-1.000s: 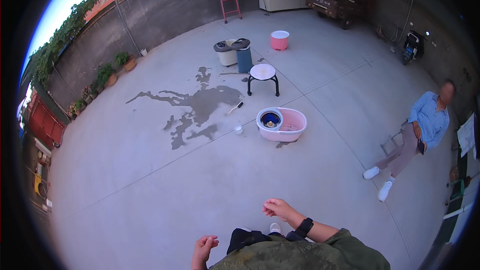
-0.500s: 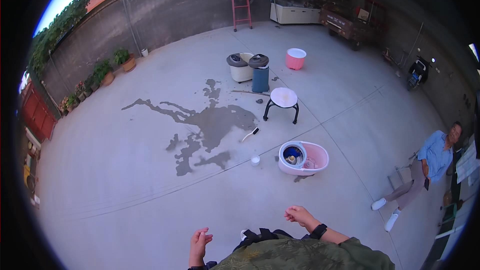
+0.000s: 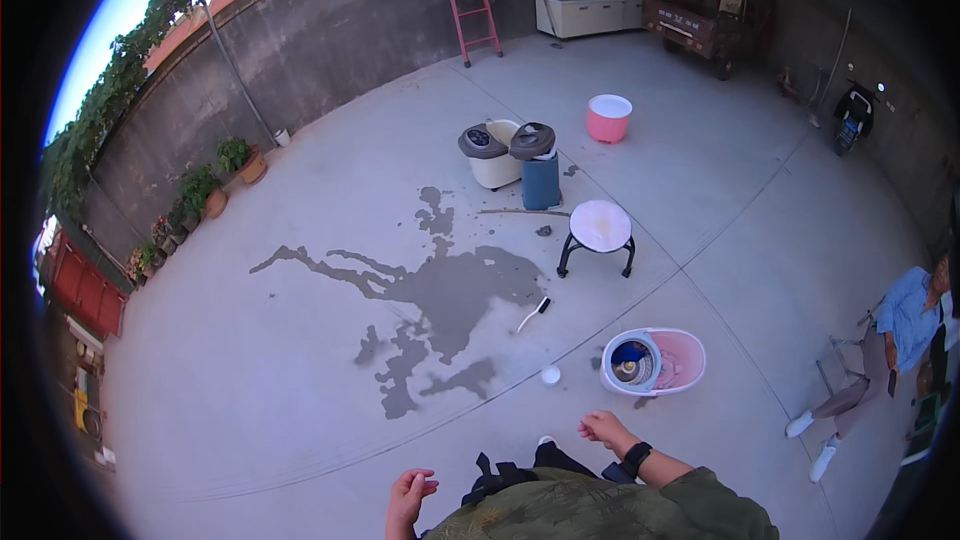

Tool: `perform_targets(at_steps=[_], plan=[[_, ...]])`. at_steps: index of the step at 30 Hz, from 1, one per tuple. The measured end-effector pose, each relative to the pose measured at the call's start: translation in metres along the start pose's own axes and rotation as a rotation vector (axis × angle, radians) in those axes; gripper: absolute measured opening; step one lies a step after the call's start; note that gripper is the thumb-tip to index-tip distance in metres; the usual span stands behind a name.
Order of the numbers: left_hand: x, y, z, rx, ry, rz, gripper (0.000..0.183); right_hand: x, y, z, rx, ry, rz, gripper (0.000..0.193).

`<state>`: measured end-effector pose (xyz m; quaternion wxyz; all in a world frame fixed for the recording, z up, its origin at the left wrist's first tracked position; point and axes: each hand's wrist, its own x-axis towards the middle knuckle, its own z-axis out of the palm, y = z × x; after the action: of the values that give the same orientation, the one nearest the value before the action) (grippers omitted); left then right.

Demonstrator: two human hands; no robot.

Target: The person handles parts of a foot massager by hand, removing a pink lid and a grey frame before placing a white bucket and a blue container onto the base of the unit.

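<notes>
My left hand hangs at the lower edge, its fingers loosely bent and slightly apart, with nothing seen in them. My right hand, with a dark watch at the wrist, is held before my body; its fingers are curled together and no object shows in them. Closest to the right hand stands a pink-and-white mop bucket with a round spin basket. Left of it sits a small white cup. A brush with a white handle and dark bristles lies farther off. Neither hand touches any of these.
A stool with black legs, a blue bin, a cream bin and a pink tub stand ahead. Wet patches mark the concrete. A seated person is at right, potted plants line the left wall.
The view has shifted, so the bucket, cup and stool sit lower and farther right. The seated person is nearer the right rim. Both hands stay free of objects.
</notes>
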<state>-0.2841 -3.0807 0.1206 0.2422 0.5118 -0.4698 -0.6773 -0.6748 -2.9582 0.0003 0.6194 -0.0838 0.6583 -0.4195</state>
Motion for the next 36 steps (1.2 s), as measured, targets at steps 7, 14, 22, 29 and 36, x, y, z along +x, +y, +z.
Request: perform_targets(at_steps=[7, 14, 22, 29, 36], plan=[[0.102, 0.026, -0.079, -0.110, 0.176, -0.030, 0.022, 0.117, -0.168, 0.101, -0.159, -0.111, -0.250, 0.019], [0.262, 0.100, -0.144, -0.119, 0.077, 0.032, 0.022, 0.189, -0.208, 0.153, -0.158, 0.044, -0.108, 0.018], [0.428, 0.201, -0.161, 0.043, -0.061, 0.080, 0.023, 0.251, -0.259, 0.138, -0.040, 0.214, -0.034, 0.017], [0.558, 0.269, -0.108, 0.086, -0.162, -0.001, 0.025, 0.354, -0.339, 0.121, 0.051, 0.228, 0.011, 0.018], [0.659, 0.341, -0.077, 0.159, -0.094, 0.013, 0.023, 0.475, -0.468, 0.086, -0.017, 0.190, -0.118, 0.020]])
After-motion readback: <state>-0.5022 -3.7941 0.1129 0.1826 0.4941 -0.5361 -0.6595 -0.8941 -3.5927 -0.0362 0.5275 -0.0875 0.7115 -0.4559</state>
